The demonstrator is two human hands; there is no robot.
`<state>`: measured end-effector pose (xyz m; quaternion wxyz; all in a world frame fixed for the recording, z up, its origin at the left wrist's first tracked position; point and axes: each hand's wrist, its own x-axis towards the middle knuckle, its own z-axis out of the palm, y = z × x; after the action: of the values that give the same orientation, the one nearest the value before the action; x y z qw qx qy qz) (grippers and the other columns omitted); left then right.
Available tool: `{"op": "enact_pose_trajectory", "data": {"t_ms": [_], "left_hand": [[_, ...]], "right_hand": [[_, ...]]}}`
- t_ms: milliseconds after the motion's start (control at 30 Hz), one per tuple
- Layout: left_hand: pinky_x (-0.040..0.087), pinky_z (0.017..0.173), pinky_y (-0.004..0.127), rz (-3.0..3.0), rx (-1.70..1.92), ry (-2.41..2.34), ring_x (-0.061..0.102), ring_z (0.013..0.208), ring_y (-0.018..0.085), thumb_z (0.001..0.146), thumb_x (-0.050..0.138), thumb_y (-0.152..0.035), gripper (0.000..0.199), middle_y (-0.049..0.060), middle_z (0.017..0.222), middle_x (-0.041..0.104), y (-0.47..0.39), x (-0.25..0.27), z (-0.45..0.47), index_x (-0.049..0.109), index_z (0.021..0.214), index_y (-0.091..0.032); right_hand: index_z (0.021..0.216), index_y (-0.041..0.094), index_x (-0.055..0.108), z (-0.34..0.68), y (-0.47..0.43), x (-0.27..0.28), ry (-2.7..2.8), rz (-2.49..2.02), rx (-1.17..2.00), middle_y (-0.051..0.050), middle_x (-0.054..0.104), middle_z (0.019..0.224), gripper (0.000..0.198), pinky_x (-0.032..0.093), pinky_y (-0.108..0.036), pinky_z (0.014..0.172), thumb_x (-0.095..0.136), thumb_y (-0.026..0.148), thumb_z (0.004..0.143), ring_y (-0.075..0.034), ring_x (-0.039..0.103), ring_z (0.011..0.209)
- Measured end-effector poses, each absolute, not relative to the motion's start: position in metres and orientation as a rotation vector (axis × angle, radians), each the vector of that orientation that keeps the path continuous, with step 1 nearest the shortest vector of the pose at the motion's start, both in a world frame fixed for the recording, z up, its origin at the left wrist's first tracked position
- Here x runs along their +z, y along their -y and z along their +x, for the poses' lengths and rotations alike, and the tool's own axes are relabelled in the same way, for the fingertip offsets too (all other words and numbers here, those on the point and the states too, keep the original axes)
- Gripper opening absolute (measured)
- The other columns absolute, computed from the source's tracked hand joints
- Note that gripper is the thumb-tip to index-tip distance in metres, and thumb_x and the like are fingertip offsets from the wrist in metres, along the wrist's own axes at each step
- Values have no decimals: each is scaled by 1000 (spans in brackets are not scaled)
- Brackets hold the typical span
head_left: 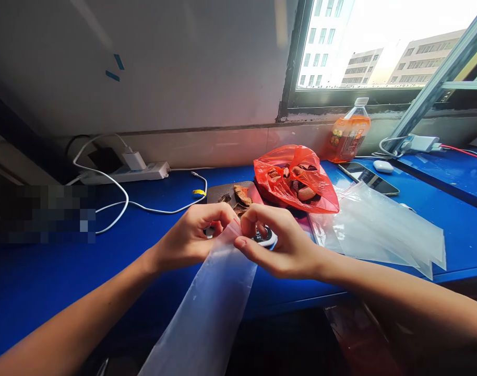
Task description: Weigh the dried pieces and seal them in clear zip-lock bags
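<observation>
A clear plastic zip bag (218, 292) hangs down toward me from its top edge, which both my hands pinch. My left hand (197, 232) has fingers curled at the left corner of that edge. Close beside it, my right hand (279, 243) grips the right side between thumb and fingers. Just behind my hands, dried brown slices (243, 195) lie on a small scale (267, 237), whose front is mostly covered by my fingers. A red plastic bag (301, 180) with more dried pieces in it stands open beyond my right hand.
Several clear bags (391, 230) lie stacked at the right, near a phone (369, 178) and a white earbud case (383, 166). A drink bottle (348, 133) stands by the window. At the left are a power strip (144, 174) and a looping white cable (121, 203).
</observation>
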<state>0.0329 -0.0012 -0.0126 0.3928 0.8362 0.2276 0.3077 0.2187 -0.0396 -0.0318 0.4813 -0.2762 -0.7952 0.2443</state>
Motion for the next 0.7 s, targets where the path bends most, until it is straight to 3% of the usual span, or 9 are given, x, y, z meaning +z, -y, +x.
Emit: {"op": "enact_pose_trajectory", "data": {"t_ms": [100,233,433,700], "left_hand": [[48,57,23,2132,778,-557,60,64,14,77,68,-23,13,3,75,64,0,-13,33,58,75,-14],[48,59,23,2166,810,-603,60,66,13,77,67,-19,9,3,73,63,-2,-13,32,59,75,-14],[45,55,22,2219,814,-694,58,62,12,81,60,-20,9,3,72,63,-2,-9,30,60,78,-13],[46,67,23,2389,709,-532,61,75,16,79,65,-21,9,6,84,68,-6,0,26,66,85,-15]], "right_hand": [[80,17,47,220,41,-34,1928,-632,620,2,49,73,14,40,-21,56,59,12,76,-8,45,63],[88,18,47,220,40,-37,1928,-600,648,0,51,81,26,43,-22,62,52,0,69,-9,47,70],[94,20,44,216,41,-38,1884,-716,572,0,51,80,21,44,-23,59,53,7,79,-10,50,68],[102,21,41,213,42,-45,1860,-729,536,0,53,83,28,45,-21,59,51,6,81,-9,51,69]]}}
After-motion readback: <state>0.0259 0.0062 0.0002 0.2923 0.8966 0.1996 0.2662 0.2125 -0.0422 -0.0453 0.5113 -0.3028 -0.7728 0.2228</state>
